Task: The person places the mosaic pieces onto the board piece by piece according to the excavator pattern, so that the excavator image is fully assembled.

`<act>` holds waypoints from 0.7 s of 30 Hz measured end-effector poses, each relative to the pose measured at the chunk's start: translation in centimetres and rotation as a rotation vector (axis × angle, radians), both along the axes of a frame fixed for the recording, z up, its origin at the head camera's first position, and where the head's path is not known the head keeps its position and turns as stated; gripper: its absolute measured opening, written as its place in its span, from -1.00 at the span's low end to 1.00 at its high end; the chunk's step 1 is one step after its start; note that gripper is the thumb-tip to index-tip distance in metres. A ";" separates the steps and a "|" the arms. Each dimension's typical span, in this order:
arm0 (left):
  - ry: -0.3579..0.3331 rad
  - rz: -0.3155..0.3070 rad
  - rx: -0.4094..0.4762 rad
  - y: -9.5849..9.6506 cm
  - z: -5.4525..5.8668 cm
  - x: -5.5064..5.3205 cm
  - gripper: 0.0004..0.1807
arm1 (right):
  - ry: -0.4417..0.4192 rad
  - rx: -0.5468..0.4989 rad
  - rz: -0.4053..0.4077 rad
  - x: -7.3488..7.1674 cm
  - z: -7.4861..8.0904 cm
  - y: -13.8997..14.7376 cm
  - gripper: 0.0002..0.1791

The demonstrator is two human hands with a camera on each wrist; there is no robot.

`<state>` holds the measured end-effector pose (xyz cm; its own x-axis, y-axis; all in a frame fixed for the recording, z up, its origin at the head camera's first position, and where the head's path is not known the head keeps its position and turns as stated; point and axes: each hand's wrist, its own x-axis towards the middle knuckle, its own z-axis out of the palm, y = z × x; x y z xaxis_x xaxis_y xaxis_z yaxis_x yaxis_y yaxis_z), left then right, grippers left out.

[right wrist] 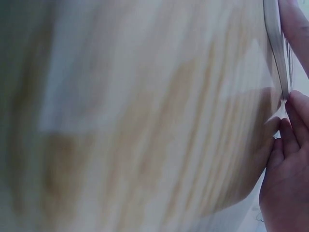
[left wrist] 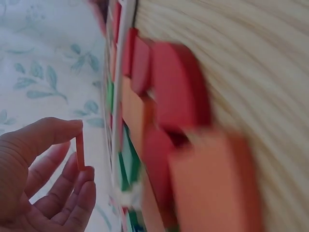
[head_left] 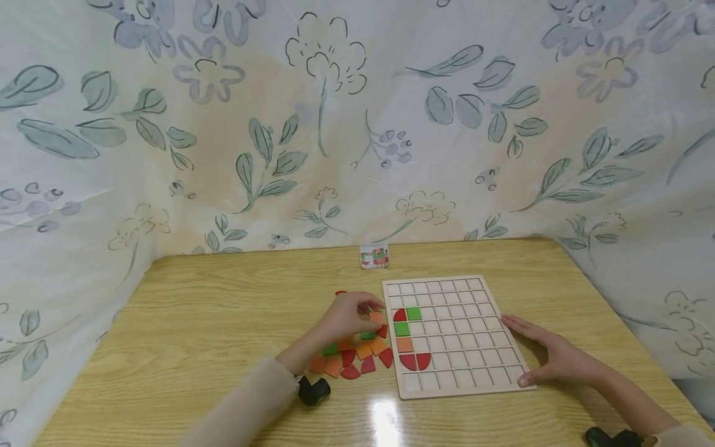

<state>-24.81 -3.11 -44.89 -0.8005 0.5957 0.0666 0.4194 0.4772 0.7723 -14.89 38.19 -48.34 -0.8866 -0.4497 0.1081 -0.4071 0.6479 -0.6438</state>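
In the head view my left hand (head_left: 345,318) is above a pile of loose tiles, just left of the gridded wooden board (head_left: 463,335). Its thumb and fingers pinch an orange square tile (head_left: 377,317), seen edge-on as a thin orange tile (left wrist: 80,151) in the left wrist view. Along the board's left side lie a green square (head_left: 413,313), an orange square (head_left: 404,344), red quarter-circles (head_left: 424,361) and another green square (head_left: 402,329). My right hand (head_left: 550,355) rests at the board's right edge, thumb by the near corner, fingers extended along the edge.
Loose red quarter-circle tiles (head_left: 350,372), orange tiles (head_left: 333,366) and green tiles (head_left: 331,349) lie left of the board, some overlapping. Beyond the board a small printed card (head_left: 374,256) stands near the back of the wooden table (head_left: 223,310). A flowered cloth (head_left: 346,124) hangs behind.
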 end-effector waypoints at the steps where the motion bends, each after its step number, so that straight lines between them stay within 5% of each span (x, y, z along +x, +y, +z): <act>1: -0.009 -0.003 0.008 0.5 0.0 0.0 -0.71 | -0.002 0.001 -0.003 0.0 0.0 0.0 0.10; 11: -0.040 -0.055 0.085 4.9 0.9 -0.2 -0.70 | 0.005 0.019 -0.008 0.0 0.0 -0.1 0.11; 21: 0.005 -0.003 0.029 8.1 0.3 -1.2 -0.70 | 0.041 0.040 0.000 -0.2 0.3 -0.2 0.11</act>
